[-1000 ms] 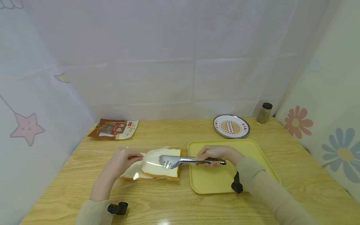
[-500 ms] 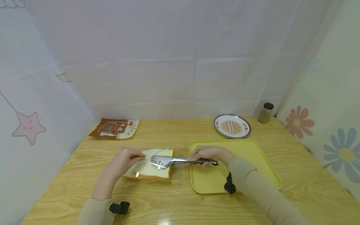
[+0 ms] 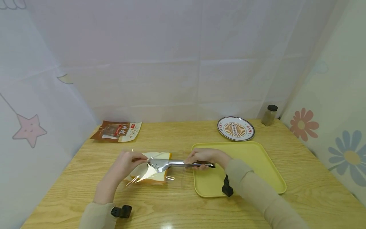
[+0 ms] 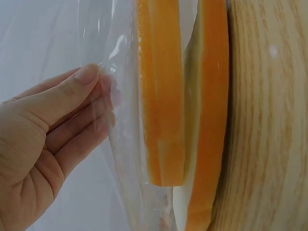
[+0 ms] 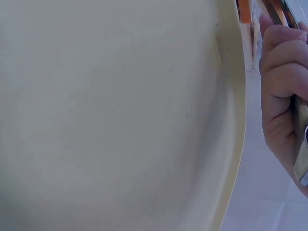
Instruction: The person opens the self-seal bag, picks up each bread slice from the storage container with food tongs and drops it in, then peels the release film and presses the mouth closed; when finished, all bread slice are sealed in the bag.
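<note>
My left hand (image 3: 128, 163) pinches the clear plastic bag (image 4: 122, 43) between thumb and fingers, lifting its film. In the head view, my right hand (image 3: 203, 158) grips metal tongs (image 3: 178, 163) by the handle, their slotted head pointing left inside the bag. A white bread slice (image 3: 163, 155) with an orange-brown crust lies at the tongs' head. The left wrist view has this upper bread (image 4: 161, 96) raised above another slice (image 4: 209, 106) lower down near the table. Glare on the film hides part of the tongs' head.
A yellow tray (image 3: 243, 184) lies under my right forearm. Behind it are a round patterned plate (image 3: 235, 128) and a black-lidded jar (image 3: 269, 115). A brown and white food packet (image 3: 117, 131) lies at the back left. Fabric walls border the table.
My right hand has moved left with the tongs, carrying the upper slice deeper into the bag and over the other slice. The left hand keeps its pinch, nearly still.
</note>
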`<state>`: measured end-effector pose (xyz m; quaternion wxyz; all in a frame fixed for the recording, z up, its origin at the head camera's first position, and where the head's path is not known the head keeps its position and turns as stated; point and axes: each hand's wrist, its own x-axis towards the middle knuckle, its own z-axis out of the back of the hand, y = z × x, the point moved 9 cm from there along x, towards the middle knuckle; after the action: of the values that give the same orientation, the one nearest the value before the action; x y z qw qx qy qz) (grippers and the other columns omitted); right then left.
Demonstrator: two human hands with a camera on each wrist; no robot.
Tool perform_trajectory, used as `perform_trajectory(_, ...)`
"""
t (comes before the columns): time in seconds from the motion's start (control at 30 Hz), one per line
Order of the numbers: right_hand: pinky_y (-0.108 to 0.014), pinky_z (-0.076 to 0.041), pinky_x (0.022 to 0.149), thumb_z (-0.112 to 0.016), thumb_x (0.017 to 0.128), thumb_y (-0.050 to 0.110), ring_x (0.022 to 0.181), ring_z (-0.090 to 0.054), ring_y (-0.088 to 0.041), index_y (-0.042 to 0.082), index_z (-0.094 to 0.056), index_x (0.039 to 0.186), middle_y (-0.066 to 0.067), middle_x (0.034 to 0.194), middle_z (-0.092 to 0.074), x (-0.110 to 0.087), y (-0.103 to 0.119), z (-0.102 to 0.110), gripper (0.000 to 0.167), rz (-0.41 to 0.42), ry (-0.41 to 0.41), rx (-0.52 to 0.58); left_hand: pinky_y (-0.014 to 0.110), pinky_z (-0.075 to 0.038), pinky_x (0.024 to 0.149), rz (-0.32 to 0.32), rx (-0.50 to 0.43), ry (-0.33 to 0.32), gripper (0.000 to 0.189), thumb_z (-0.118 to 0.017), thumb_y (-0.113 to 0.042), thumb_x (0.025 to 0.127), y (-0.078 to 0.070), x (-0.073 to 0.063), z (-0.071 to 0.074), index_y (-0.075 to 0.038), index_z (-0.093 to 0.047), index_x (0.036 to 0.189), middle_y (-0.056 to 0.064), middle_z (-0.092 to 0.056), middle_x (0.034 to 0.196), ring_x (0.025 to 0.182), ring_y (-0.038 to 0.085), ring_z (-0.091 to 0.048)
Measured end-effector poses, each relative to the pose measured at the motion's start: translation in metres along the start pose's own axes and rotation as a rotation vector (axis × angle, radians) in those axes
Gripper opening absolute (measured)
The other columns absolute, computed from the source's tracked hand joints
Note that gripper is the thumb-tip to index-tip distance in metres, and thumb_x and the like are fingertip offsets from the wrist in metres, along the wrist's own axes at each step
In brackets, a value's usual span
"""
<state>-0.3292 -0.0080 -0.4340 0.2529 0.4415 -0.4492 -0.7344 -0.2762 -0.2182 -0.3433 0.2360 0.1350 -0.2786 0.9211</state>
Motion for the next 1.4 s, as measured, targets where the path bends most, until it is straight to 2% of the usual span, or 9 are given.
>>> perform_trajectory(0.2, -0.018, -0.028, 0.034, -0.054, 0.096, 0.025, 0.036, -0.031, -0.005, -0.005, -0.067, 0.100, 0.000, 0.055, -0.048, 0.004, 0.001, -0.003, 0.033, -0.010, -0.014, 0.033, 0.025, -0.058, 0.069, 0.015, -0.001, 0.010, 0.011, -0.070, -0.004, 0.081, 0.001, 0.000, 0.000, -0.009, -0.076, 0.088, 0.003, -0.074, 0.088, 0.079, 0.017, -0.070)
perform_trajectory(0.47, -0.018, -0.029, 0.033, -0.052, 0.097, 0.026, 0.036, -0.032, -0.005, -0.006, -0.064, 0.106, -0.001, 0.058, -0.047, 0.007, -0.005, -0.005, 0.035, -0.012, 0.016, 0.107, 0.021, -0.057, 0.068, 0.024, -0.008, 0.009, 0.011, -0.071, -0.004, 0.081, 0.004, -0.001, 0.000, -0.011, -0.076, 0.087, 0.001, -0.074, 0.086, 0.078, 0.015, -0.070)
perform_trajectory(0.73, -0.017, -0.030, 0.034, -0.051, 0.097, 0.028, 0.038, -0.032, -0.005, -0.004, -0.063, 0.103, -0.001, 0.059, -0.047, 0.009, 0.001, -0.008, 0.035, -0.024, 0.019, 0.071, 0.019, -0.057, 0.064, -0.029, -0.007, -0.032, 0.009, -0.073, -0.003, 0.078, -0.004, 0.001, 0.002, -0.009, -0.076, 0.085, 0.003, -0.074, 0.082, 0.073, 0.013, -0.069)
perform_trajectory(0.97, -0.017, -0.028, 0.034, -0.047, 0.099, 0.025, 0.038, -0.031, -0.004, -0.008, -0.059, 0.104, -0.004, 0.062, -0.045, 0.017, 0.011, -0.015, 0.036, -0.013, 0.037, 0.080, 0.017, -0.056, 0.064, -0.007, -0.018, -0.030, 0.008, -0.071, -0.005, 0.080, -0.005, 0.002, 0.002, -0.009, -0.076, 0.087, 0.002, -0.074, 0.084, 0.073, 0.011, -0.069)
perform_trajectory(1.23, -0.019, -0.029, 0.033, -0.049, 0.098, 0.026, 0.036, -0.032, -0.006, -0.006, -0.061, 0.103, -0.003, 0.058, -0.046, 0.023, 0.015, -0.016, 0.035, -0.033, 0.003, 0.065, 0.017, -0.056, 0.065, -0.004, -0.035, -0.047, 0.009, -0.070, -0.004, 0.081, -0.009, 0.003, 0.005, -0.006, -0.076, 0.088, 0.005, -0.074, 0.086, 0.075, 0.014, -0.070)
perform_trajectory(1.4, -0.019, -0.029, 0.034, -0.050, 0.097, 0.028, 0.037, -0.032, -0.005, -0.006, -0.063, 0.102, -0.001, 0.057, -0.048, 0.027, 0.018, -0.017, 0.037, -0.058, -0.011, 0.045, 0.016, -0.056, 0.065, -0.052, -0.054, -0.078, 0.011, -0.070, -0.002, 0.080, -0.013, 0.003, 0.009, -0.005, -0.075, 0.089, 0.005, -0.074, 0.086, 0.074, 0.014, -0.070)
